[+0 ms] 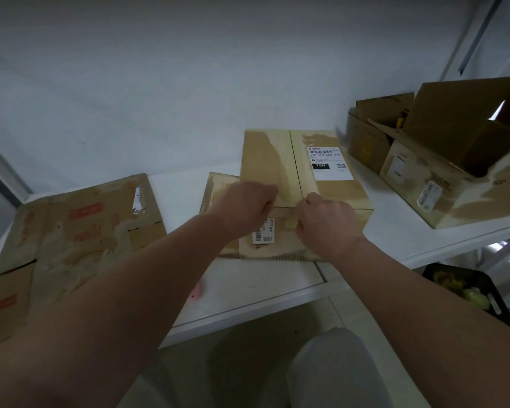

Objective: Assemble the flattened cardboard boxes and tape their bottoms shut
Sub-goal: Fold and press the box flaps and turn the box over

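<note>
Left hand (245,206) and right hand (327,222) curl fingers on the brown rectangular cardboard box (301,172) — its seam runs between them. Whether they pinch anything cannot be told.

Looks like a packing room. Labelled shipping boxes (412,175) sit at two o'clock, flattened cardboard (80,231) at nine, all on a white worktable (248,287).

Flat box (71,237) left, built box (301,178) ctr

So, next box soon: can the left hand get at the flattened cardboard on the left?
Probably yes: the flattened cardboard lies uncovered, nothing between it and the left hand, busy at the box.
</note>
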`<state>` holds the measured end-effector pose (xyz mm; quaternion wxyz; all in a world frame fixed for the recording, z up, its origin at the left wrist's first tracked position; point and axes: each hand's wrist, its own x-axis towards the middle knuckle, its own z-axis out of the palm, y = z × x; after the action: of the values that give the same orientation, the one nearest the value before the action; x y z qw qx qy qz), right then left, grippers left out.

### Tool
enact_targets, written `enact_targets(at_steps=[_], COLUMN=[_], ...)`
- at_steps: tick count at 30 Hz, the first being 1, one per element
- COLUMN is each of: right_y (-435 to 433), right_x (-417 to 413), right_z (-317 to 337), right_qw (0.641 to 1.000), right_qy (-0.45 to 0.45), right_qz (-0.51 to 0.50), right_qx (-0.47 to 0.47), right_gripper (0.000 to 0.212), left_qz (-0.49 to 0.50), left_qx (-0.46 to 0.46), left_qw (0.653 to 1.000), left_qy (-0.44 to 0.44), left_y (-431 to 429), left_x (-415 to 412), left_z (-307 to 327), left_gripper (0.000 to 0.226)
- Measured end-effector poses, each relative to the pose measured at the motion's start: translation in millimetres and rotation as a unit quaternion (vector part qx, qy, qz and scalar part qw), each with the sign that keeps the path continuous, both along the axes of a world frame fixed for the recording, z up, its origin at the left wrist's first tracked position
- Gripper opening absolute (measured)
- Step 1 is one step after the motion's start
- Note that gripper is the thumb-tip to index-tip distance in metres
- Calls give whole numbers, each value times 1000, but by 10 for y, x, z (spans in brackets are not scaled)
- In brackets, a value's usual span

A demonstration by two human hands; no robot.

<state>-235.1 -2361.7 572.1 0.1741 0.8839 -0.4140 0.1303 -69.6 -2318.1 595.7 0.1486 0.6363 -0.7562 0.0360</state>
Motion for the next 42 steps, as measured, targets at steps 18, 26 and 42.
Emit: enact_targets(at_steps=[18, 26, 42], right_y=[-51, -21, -199], right_x=[-71, -73, -163], right_z=[315, 258, 226], right_qw=[986, 989, 991], right_qy=[26, 10, 32], right_qz=[16, -3, 59], right_qx=[166, 147, 116], right_gripper=[24, 20, 11], left_qz=[24, -5, -11], left_qx=[17, 57, 13], left_qw=[999, 992, 995], left_qy=[28, 117, 98], left_y=[64, 27, -122], left_x=[-75, 56, 253], left_z=[-8, 71, -290], left_gripper=[9, 27, 63])
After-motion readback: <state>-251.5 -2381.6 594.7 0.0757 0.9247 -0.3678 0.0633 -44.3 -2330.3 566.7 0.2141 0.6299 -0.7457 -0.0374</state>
